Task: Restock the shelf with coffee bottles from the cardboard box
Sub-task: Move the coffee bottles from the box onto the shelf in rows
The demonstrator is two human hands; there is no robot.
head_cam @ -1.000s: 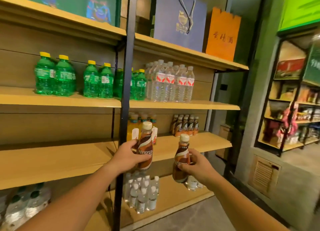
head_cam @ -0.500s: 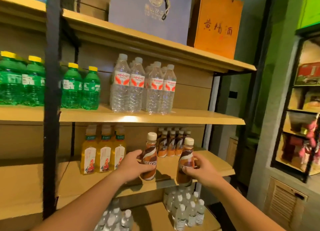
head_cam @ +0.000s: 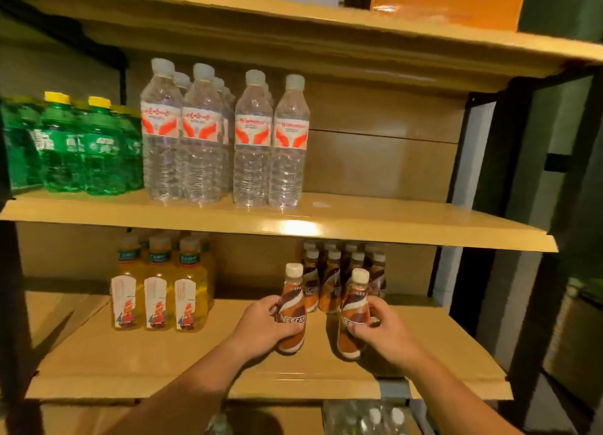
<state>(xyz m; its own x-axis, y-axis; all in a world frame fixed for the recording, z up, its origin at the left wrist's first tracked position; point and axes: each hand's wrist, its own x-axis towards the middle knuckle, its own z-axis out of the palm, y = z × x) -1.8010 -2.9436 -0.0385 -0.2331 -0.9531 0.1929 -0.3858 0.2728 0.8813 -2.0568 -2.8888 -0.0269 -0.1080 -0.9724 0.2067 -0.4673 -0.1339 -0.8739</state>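
Two coffee bottles stand on the shelf [head_cam: 137, 363]: left hand [head_cam: 261, 328] grips one bottle [head_cam: 291, 317], right hand [head_cam: 383, 332] grips the other bottle [head_cam: 354, 317].

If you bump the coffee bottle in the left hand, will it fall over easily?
Probably tippy: the coffee bottle is tall and narrow. It looks full, so likely heavy for its size. Tipped over, its round body might roll.

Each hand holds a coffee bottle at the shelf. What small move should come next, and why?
Probably push both back against the coffee row: the left hand and right hand grip the left bottle and right bottle upright, forward of that row on the shelf.
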